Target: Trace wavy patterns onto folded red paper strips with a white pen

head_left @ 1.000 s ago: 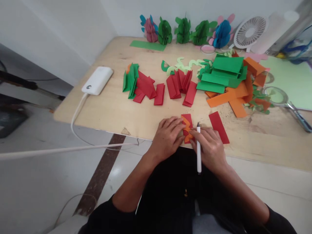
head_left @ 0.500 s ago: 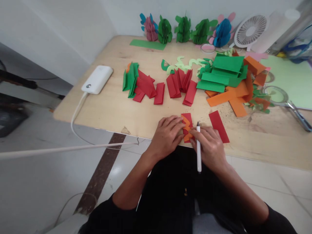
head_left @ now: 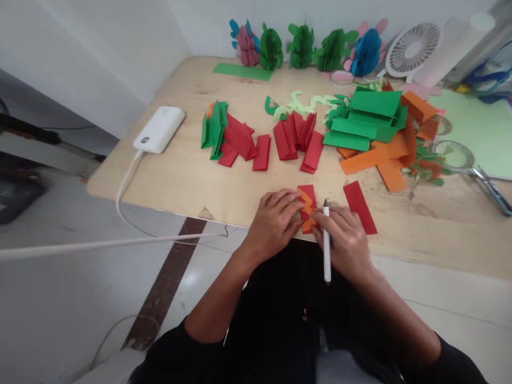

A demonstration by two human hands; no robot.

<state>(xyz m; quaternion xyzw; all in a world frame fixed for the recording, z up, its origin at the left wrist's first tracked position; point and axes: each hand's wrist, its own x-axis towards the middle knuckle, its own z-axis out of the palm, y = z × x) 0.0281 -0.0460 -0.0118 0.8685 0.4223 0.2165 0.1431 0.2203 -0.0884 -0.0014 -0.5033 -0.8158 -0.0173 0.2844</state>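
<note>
Orange wavy strip (head_left: 307, 206), laid over a red paper rectangle (head_left: 312, 191) at six o'clock on the surface (head_left: 168, 184), near its edge. Pressed from nine o'clock by the left hand (head_left: 276, 221), grip unclosed, apparently against slipping. Touched from four o'clock by the right hand (head_left: 347, 240), grip around a white pen (head_left: 327, 248), tip towards twelve, probably clear of the paper. Set apart at three o'clock: a second red rectangle (head_left: 360, 208).

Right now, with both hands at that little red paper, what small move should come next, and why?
Perhaps turn the white pen toward the red paper: the right hand holds it with one dark end pointing away, while the left hand touches the orange wavy cutout lying there.
</note>
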